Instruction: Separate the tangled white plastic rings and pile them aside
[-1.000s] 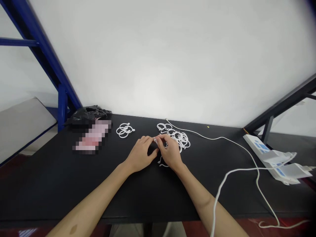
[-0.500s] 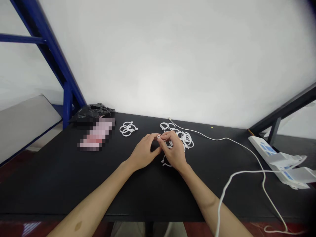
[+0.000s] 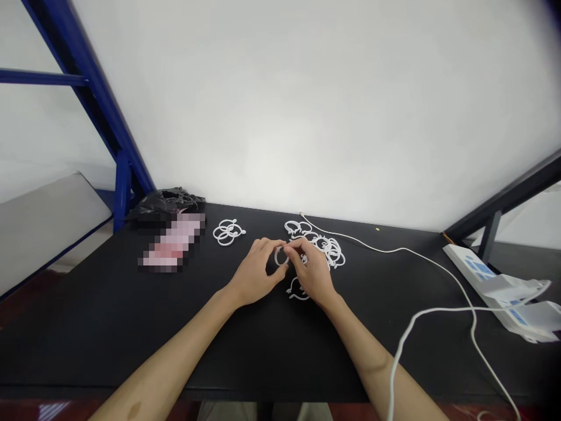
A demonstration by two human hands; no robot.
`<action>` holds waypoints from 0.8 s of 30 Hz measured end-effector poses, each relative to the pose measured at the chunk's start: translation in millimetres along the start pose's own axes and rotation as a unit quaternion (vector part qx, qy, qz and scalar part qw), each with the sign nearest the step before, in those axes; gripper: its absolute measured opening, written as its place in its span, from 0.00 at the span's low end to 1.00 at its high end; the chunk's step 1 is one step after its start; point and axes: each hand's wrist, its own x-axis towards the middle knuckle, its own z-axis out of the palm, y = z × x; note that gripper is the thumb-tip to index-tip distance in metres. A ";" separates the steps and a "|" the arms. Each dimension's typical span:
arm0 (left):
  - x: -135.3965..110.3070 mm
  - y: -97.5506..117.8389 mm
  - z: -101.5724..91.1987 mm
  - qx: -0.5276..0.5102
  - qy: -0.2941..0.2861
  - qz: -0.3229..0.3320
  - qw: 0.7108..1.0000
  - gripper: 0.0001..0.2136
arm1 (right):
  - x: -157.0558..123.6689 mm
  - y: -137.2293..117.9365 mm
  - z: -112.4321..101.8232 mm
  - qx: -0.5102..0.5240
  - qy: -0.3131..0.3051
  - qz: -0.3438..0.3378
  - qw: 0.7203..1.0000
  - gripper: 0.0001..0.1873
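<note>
A white plastic ring [image 3: 276, 255], looking like a shower curtain ring, is held between my two hands over the black table. My left hand [image 3: 256, 272] curves around its left side, thumb and fingertips at its edge. My right hand [image 3: 313, 270] pinches the ring's upper right part; the clasp there is hidden by the fingers. A pile of similar white rings [image 3: 333, 252] lies behind and right of my right hand, partly covered by it. One open ring [image 3: 293, 286] lies just below that hand. Several closed rings [image 3: 225, 232] overlap in a small group to the left.
A crumpled black plastic bag [image 3: 166, 202] and a pixelated pink item [image 3: 173, 242] lie at the back left of the black table [image 3: 263, 356]. At right is a white power strip [image 3: 477, 272] with plugs; a white cable [image 3: 405, 250] loops across the table.
The ring between my hands has turned so its round opening now shows, and my right fingers have shifted slightly along it. The view has tilted a little.
</note>
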 end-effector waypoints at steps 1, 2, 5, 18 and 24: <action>0.0 -0.5 0.3 -0.003 0.002 -0.004 1.000 0.17 | 0.9 0.5 -0.8 0.006 0.003 0.006 1.000 0.08; 0.0 -0.8 0.8 -0.006 0.003 -0.006 1.000 0.17 | 1.5 0.9 -1.3 0.010 0.005 0.011 1.000 0.08; 1.2 -1.3 1.7 -0.004 0.005 -0.002 1.000 0.14 | 1.8 2.2 -0.3 0.012 0.010 0.025 1.000 0.08; 3.5 -56.3 -33.4 0.404 0.120 -0.172 0.890 0.23 | -0.2 21.3 -9.1 -0.352 0.005 0.012 0.936 0.15; 4.4 -51.5 -29.5 0.417 0.127 -0.149 0.888 0.25 | -3.3 21.4 -8.0 -0.337 -0.025 0.000 0.941 0.04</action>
